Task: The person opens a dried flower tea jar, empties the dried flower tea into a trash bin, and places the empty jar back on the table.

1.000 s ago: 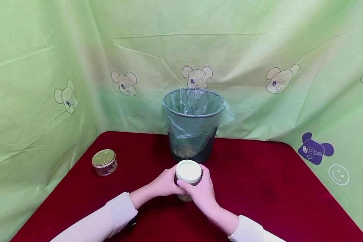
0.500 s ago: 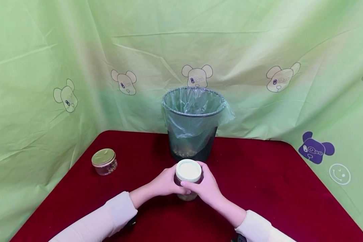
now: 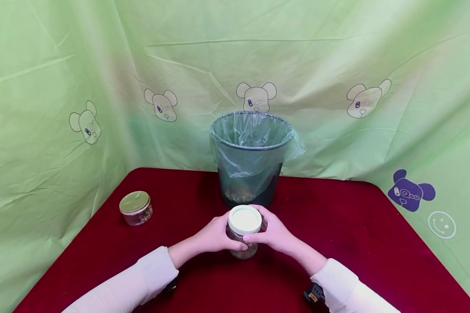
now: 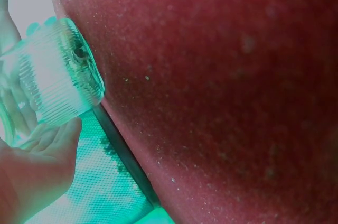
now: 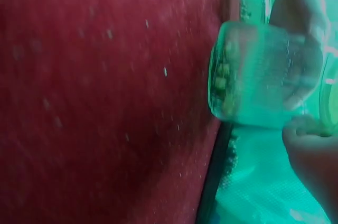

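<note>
A clear ribbed jar [image 3: 246, 251] with a white lid [image 3: 244, 219] stands upright at the middle of the table, between both hands. The left hand [image 3: 214, 237] holds its left side, the thumb across the front. From the right, the right hand [image 3: 276, 235] grips it just under the lid, its thumb in front and its fingers partly hidden behind. In the right wrist view, small pale pieces lie in the bottom of the jar [image 5: 248, 76]. The jar's base [image 4: 87, 68] is at the tabletop in the left wrist view.
Behind the jar stands a black mesh bin [image 3: 250, 182] lined with a green bag. A low jar with a gold lid [image 3: 135, 202] sits at the left of the red-covered table [image 3: 348, 243]. Green printed curtains [image 3: 180, 52] surround the table.
The right hand has turned around the jar, its wrist and forearm swinging out to the right and its thumb sliding right. The left hand has stayed nearly still.
</note>
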`<action>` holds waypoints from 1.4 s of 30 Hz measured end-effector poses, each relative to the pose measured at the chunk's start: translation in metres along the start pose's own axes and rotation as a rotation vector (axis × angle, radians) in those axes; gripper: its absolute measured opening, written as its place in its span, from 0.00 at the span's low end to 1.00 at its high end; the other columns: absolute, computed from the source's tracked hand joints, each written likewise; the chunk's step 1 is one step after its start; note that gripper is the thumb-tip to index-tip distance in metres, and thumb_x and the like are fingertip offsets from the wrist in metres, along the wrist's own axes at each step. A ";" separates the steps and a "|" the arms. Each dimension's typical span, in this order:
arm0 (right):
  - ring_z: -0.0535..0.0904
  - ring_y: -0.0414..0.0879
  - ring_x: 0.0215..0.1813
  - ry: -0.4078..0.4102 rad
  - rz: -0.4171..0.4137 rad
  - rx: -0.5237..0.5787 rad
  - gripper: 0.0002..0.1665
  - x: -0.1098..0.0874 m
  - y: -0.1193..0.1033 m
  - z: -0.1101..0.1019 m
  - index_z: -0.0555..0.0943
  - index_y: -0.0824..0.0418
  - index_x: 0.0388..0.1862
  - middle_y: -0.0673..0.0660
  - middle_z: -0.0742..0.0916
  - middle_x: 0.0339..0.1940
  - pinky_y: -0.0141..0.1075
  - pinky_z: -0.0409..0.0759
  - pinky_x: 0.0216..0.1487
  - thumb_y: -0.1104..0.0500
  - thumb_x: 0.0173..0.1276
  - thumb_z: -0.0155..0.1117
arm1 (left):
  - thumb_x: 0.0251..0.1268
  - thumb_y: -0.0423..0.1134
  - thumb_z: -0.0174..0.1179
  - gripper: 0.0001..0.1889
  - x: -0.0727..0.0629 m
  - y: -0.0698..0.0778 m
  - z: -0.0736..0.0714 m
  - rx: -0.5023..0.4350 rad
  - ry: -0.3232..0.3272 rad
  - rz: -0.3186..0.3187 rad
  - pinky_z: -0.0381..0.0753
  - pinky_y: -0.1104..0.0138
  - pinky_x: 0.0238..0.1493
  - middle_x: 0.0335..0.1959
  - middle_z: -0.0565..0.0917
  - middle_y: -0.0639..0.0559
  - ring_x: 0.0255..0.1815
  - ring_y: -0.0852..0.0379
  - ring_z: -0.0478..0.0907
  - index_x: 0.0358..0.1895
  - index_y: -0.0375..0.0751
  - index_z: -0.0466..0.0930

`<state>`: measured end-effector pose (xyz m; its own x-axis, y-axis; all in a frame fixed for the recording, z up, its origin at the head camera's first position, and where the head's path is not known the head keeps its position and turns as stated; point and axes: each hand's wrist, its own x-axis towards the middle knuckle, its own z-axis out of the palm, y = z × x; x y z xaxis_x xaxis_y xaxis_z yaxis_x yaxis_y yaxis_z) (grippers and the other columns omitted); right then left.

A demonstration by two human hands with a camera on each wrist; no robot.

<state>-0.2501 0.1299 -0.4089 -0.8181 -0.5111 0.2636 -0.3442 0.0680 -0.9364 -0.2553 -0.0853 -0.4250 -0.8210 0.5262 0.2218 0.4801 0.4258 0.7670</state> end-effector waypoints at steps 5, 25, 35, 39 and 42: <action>0.73 0.47 0.60 -0.046 0.004 0.019 0.43 0.001 0.004 -0.005 0.65 0.66 0.67 0.61 0.77 0.60 0.35 0.72 0.58 0.62 0.55 0.75 | 0.43 0.49 0.77 0.41 0.000 -0.001 0.000 -0.001 -0.002 -0.008 0.77 0.66 0.50 0.50 0.80 0.60 0.49 0.64 0.76 0.63 0.46 0.68; 0.75 0.48 0.57 0.418 0.183 -0.173 0.48 -0.017 -0.020 0.042 0.65 0.63 0.66 0.57 0.78 0.58 0.44 0.72 0.57 0.55 0.48 0.81 | 0.42 0.50 0.77 0.42 0.000 -0.003 -0.001 -0.009 0.011 0.029 0.77 0.66 0.49 0.50 0.80 0.60 0.48 0.64 0.77 0.63 0.46 0.68; 0.74 0.50 0.58 0.562 0.243 -0.280 0.51 -0.014 -0.025 0.061 0.65 0.63 0.64 0.58 0.78 0.57 0.46 0.71 0.56 0.47 0.47 0.81 | 0.42 0.50 0.78 0.42 -0.001 -0.002 0.000 -0.001 0.025 0.023 0.76 0.65 0.51 0.51 0.81 0.60 0.49 0.64 0.76 0.64 0.48 0.69; 0.74 0.51 0.57 0.579 0.245 -0.286 0.51 -0.013 -0.024 0.063 0.65 0.64 0.64 0.58 0.78 0.57 0.47 0.71 0.56 0.47 0.47 0.81 | 0.41 0.49 0.78 0.42 -0.001 -0.002 0.000 0.011 0.030 0.033 0.76 0.66 0.51 0.51 0.81 0.59 0.49 0.64 0.77 0.64 0.48 0.69; 0.75 0.51 0.57 0.581 0.244 -0.284 0.51 -0.012 -0.024 0.063 0.65 0.65 0.64 0.59 0.78 0.56 0.47 0.71 0.56 0.47 0.46 0.81 | 0.41 0.49 0.78 0.42 -0.001 -0.003 0.000 0.014 0.032 0.034 0.77 0.66 0.51 0.51 0.81 0.58 0.49 0.64 0.77 0.64 0.48 0.69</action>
<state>-0.2028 0.0807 -0.4047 -0.9743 0.0841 0.2088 -0.1616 0.3846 -0.9089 -0.2555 -0.0868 -0.4276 -0.8135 0.5167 0.2668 0.5119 0.4186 0.7501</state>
